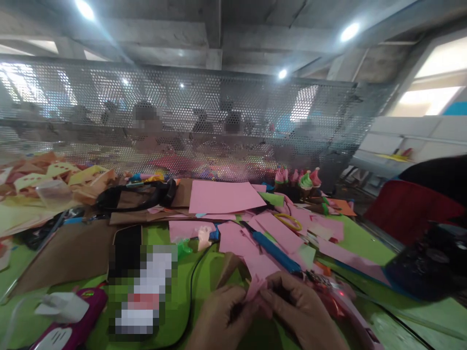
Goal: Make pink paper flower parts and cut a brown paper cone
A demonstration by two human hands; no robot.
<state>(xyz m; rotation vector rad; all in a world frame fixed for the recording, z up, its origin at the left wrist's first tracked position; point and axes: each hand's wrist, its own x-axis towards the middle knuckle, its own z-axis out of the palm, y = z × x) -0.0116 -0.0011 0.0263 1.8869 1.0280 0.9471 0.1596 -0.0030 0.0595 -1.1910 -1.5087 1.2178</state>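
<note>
Both hands, left hand (222, 313) and right hand (297, 308), pinch a pink paper piece (260, 277) in their fingers just below the blue knife (272, 249), whose nearby blade could nick the paper or tear it.

Watching left hand (222, 313) and right hand (299, 311) pinching folded pink paper piece (260, 277) at table's (350, 243) near edge; blue pen (273, 250) lying just beyond.

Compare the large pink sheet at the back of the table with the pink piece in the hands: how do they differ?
The large pink sheet lies flat and untouched; the pink piece is creased and pinched by the left hand and right hand. The sheet is a clean rectangle; the piece is irregular. Both are pink.
</note>
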